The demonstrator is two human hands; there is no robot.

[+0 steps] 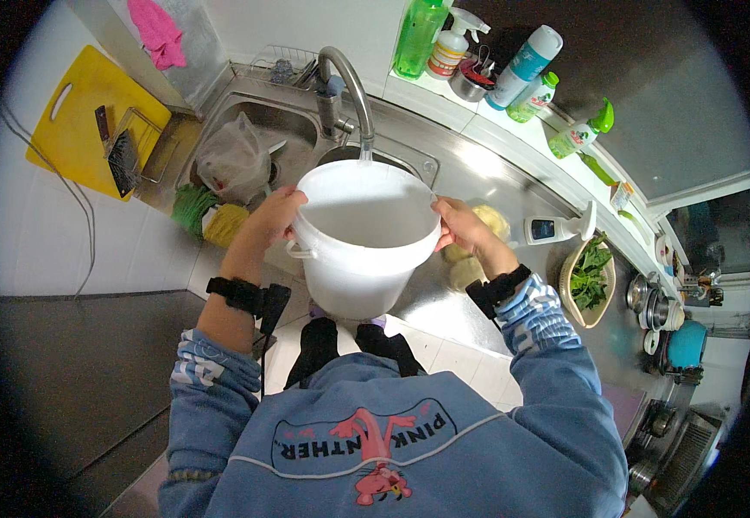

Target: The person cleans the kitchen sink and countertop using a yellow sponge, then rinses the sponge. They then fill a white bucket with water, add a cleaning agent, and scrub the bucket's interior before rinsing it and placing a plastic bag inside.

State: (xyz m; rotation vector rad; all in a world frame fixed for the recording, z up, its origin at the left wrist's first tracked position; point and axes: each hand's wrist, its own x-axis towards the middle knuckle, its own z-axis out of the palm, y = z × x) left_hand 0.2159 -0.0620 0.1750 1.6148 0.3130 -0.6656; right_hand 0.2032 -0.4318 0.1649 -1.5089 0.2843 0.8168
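Note:
A white plastic bucket (pixel 358 278) is held up in front of me, its mouth tilted so that part of the inner wall shows. My left hand (pixel 277 213) grips the rim on the left, just above a small side lug. On the opposite side, my right hand (pixel 462 226) has the rim between thumb and fingers. The curved metal faucet (pixel 363 110) ends right at the bucket's far rim, with what looks like a short stream of water below its spout. Behind the bucket is a stainless steel double sink (pixel 294 120); the bucket hides much of it.
A clear plastic bag (pixel 235 162) lies in the left basin. Green (pixel 195 210) and yellow cloths (pixel 226 225) hang at the sink's edge. A yellow cutting board (pixel 83 97) leans left. Bottles (pixel 524 68) line the sill; a spray bottle (pixel 556 228) and greens basket (pixel 587 278) are right.

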